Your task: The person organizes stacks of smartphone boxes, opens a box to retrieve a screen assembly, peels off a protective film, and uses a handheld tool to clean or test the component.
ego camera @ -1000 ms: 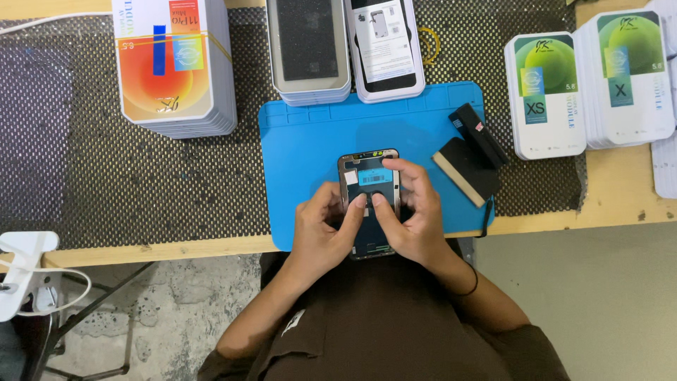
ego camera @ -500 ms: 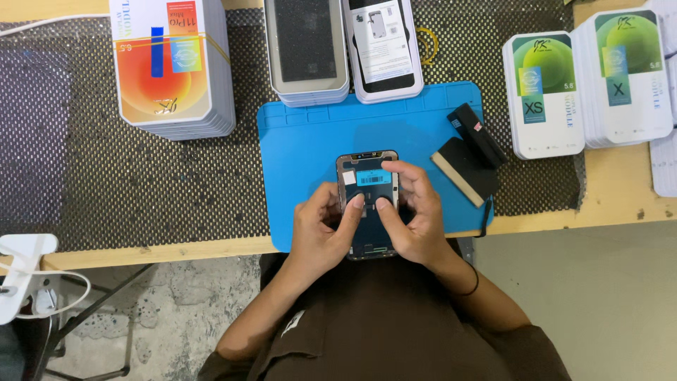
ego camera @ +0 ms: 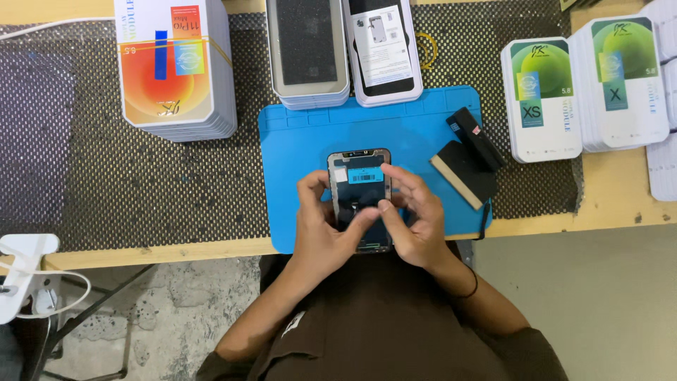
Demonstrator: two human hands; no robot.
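Low in the middle of the frame, two hands meet over a phone screen part (ego camera: 358,185) that lies face down on the blue mat (ego camera: 296,141). The left hand (ego camera: 321,226) curls round its left edge, thumb across the lower back. The right hand (ego camera: 416,222) holds the right edge and its fingers (ego camera: 391,204) pinch at something small near the middle; what it is I cannot tell.

The part looks thin, flat and light. It is likely glass on the other side, so it may crack if bent. It is best held by the long side edges, not by the thin cables on its back.

Just right of the hands lie a black pad (ego camera: 462,173) and a small black tool (ego camera: 476,137). Farther up sit two trays (ego camera: 307,53). White boxes are stacked at the upper left (ego camera: 173,67) and upper right (ego camera: 585,92).
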